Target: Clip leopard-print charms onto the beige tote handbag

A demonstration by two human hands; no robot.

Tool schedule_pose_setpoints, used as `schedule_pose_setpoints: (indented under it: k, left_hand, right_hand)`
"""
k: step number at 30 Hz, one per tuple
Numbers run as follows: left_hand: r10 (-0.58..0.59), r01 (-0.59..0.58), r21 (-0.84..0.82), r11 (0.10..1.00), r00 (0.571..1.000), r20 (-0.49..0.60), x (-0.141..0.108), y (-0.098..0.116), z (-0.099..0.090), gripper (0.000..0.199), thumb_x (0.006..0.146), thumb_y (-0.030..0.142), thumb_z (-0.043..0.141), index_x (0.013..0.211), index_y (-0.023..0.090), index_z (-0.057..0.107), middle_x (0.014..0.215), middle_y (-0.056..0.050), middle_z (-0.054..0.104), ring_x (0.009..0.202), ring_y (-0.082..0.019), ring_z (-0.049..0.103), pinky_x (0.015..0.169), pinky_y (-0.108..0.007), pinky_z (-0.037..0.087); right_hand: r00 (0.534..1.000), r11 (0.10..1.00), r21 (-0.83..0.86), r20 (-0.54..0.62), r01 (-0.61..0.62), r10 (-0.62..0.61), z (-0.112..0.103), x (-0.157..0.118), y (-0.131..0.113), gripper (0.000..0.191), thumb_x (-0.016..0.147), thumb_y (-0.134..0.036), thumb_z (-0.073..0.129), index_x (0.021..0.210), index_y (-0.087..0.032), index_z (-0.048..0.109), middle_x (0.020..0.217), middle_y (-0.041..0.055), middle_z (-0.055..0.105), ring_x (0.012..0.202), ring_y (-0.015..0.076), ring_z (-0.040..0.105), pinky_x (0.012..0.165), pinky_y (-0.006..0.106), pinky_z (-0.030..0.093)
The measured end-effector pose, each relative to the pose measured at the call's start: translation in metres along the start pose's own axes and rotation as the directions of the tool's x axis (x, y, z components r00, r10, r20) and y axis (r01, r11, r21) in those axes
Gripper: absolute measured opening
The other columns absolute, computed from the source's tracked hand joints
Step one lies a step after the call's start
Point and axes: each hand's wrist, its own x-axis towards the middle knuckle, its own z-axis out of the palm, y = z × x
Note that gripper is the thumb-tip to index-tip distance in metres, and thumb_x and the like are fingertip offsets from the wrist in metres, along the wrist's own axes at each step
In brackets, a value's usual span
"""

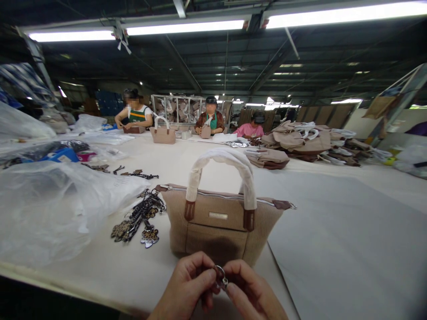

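Note:
A small metal ring is pinched between my two hands, just in front of a bag. My left hand grips its left side between thumb and forefinger. On the other side, the fingertips of my right hand close on the ring near a small metal fitting. The tan ribbed handbag stands upright behind them, its zip closed and its handles wrapped in white. Left of the bag lies a bunch of black braided charms with leopard-patterned pendants. What hangs below the ring is hidden by my fingers.
Clear plastic bags spread over the table's left side. A heap of tan handbags lies at the back right, near a large grey sheet. Several co-workers sit across the table, one in a green apron. Another light handbag stands there.

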Motion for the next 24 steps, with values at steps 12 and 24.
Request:
schedule_pose_setpoints:
  k: [12,24]
  left_hand:
    - [-0.038,0.044,-0.137,0.990,0.998,0.048,0.001,-0.005,-0.003,0.042,0.068,0.048,0.078,0.082,0.013,0.059,0.061,0.000,0.066,0.042,-0.006,0.053,0.042,-0.016,0.040]
    - [-0.005,0.030,-0.158,0.987,0.988,0.155,0.001,-0.009,-0.006,0.048,0.074,0.057,0.070,0.094,0.016,0.053,0.060,0.000,0.065,0.041,-0.008,0.054,0.040,-0.017,0.038]
  right_hand:
    - [0.989,0.989,-0.113,-0.104,0.091,-0.103,0.004,-0.001,0.012,0.028,0.097,-0.042,0.049,0.110,-0.024,0.065,0.098,0.0075,0.073,0.087,0.0207,0.069,0.080,0.030,0.054]
    - [0.900,0.800,-0.480,-0.048,0.359,-0.433,-0.004,0.006,0.015,0.017,0.092,-0.019,0.058,0.097,-0.028,0.071,0.093,0.0054,0.073,0.085,0.0174,0.069,0.076,0.022,0.054]
